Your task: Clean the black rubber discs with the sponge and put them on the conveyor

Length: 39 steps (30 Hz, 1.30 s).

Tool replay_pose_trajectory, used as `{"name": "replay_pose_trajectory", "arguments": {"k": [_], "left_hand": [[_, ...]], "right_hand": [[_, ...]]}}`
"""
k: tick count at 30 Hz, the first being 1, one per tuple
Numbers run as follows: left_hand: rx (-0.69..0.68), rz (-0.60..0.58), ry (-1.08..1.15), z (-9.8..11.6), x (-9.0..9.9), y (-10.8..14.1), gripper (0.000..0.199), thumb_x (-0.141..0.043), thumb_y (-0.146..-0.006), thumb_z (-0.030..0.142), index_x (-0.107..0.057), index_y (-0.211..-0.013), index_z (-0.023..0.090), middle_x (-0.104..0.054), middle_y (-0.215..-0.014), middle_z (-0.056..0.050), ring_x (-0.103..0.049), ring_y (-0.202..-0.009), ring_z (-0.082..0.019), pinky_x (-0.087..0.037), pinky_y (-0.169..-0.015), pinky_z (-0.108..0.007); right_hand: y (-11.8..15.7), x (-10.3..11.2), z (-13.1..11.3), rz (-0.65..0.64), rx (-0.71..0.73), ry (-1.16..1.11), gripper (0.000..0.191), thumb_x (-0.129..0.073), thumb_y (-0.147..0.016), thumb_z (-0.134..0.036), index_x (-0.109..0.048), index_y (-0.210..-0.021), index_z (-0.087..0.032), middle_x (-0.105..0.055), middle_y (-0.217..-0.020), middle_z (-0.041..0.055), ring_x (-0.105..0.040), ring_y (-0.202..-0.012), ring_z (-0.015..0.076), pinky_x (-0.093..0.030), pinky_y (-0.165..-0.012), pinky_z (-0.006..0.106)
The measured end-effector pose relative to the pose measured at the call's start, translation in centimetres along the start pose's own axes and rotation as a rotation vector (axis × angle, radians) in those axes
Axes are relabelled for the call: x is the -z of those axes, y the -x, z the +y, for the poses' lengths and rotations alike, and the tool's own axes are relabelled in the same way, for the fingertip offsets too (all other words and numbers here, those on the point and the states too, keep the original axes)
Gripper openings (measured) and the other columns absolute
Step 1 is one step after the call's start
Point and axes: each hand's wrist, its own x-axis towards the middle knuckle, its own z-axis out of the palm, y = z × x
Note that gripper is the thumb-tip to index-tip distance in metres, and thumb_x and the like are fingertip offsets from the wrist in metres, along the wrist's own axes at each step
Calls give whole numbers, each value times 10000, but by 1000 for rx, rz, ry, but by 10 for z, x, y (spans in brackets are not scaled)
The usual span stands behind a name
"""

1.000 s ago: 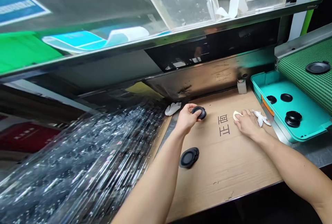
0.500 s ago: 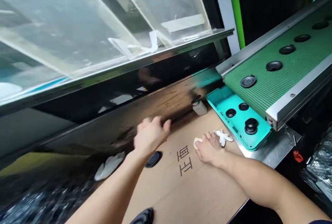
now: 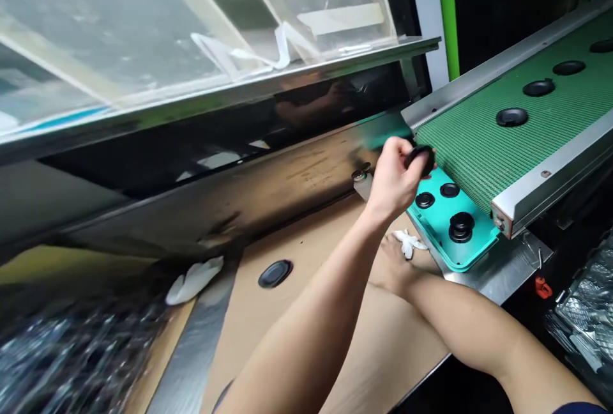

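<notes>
My left hand (image 3: 397,174) is closed on a black round plastic lid (image 3: 421,160), held tilted above the teal tray (image 3: 472,254) at the end of the green conveyor belt (image 3: 460,139). My right hand (image 3: 395,264) rests on the cardboard sheet (image 3: 268,337), apparently gripping a white cloth (image 3: 409,243) that sticks out beside it; my left forearm hides part of its fingers. Several smaller black round parts (image 3: 449,190) lie in the tray, two of them stacked. On the cardboard to the left lies an oval-looking black lid (image 3: 275,273).
More black lids (image 3: 511,117) sit in a row on the belt. A small pale bottle (image 3: 363,185) stands against the dark machine wall. At the left lie a white glove-like item (image 3: 195,280) and clear plastic-wrapped goods (image 3: 81,337). More clear packaging (image 3: 587,305) is at the right.
My left hand has moved right from above the cardboard to the belt's end and taken hold of the nearest lid, which has left the belt. My right hand stays by the cloth.
</notes>
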Motion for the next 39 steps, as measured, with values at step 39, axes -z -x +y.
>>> {"name": "replay_pose_trajectory", "arguments": {"k": [39], "left_hand": [[629, 524, 1145, -119, 153, 160, 385, -360, -1061, 311, -673, -942, 121, -735, -944, -119, -703, -942, -209, -567, -974, -404]], "right_hand": [[8, 21, -37, 19, 90, 11, 355, -495, -1013, -304, -664, -1318, -237, -569, -1329, 141, -461, -1127, 288, -427, -984, 423]]}}
